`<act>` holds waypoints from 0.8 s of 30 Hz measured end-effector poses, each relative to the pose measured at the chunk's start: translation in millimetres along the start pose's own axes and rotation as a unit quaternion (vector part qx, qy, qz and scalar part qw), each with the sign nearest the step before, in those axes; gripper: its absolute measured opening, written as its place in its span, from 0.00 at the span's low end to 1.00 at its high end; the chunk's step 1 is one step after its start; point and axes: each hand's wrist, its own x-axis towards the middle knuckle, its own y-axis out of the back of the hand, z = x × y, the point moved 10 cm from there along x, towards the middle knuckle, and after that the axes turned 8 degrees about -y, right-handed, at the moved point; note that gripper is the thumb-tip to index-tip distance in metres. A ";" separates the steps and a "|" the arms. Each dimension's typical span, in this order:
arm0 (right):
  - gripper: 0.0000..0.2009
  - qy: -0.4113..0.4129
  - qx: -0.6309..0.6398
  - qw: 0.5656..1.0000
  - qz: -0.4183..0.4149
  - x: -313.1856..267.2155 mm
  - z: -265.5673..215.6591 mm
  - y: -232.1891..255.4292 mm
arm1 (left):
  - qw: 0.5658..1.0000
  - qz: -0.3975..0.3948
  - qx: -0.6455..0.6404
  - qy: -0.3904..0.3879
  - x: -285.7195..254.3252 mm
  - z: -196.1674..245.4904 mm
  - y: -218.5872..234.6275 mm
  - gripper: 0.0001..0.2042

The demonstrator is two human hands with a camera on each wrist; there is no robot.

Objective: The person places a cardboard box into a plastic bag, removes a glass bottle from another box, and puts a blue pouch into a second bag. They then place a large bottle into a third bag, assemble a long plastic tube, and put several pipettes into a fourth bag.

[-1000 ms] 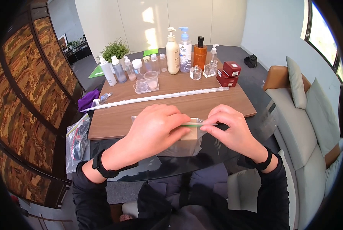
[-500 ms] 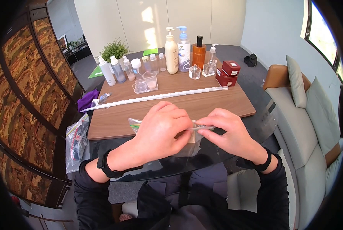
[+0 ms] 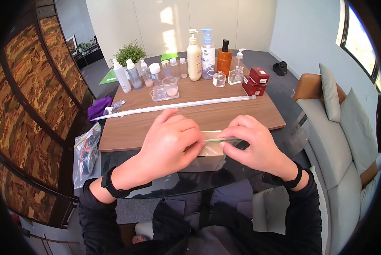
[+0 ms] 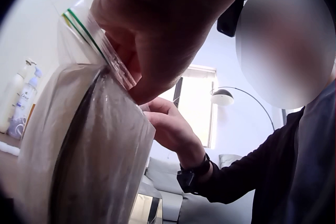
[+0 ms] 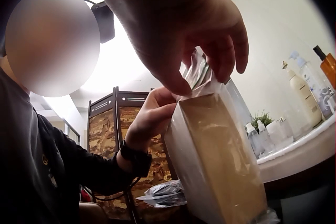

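Note:
A clear zip bag with a green-striped seal stands upright around a tan box at the table's near edge. My left hand pinches the seal strip between thumb and fingers on the left side. On the right side of the same strip, my right hand pinches it between thumb and forefinger. In the left wrist view the free corner of the seal sticks out past the left fingers. The box sits below the hands, its top partly hidden by them in the head view.
Across the board lies a long white strip. Behind it stand small bottles, a cream pump bottle, an amber bottle and red boxes. Another zip bag and a purple cloth lie at left.
My left hand slid right along the seal, then came back slightly left. My right hand keeps its pinch near the right end. The bag stays in place below.

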 end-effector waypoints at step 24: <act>0.03 0.061 -0.041 0.997 -0.012 13.0 -12.4 -18.2 | 0.999 -0.025 0.003 0.045 -16.9 -11.4 5.7 0.05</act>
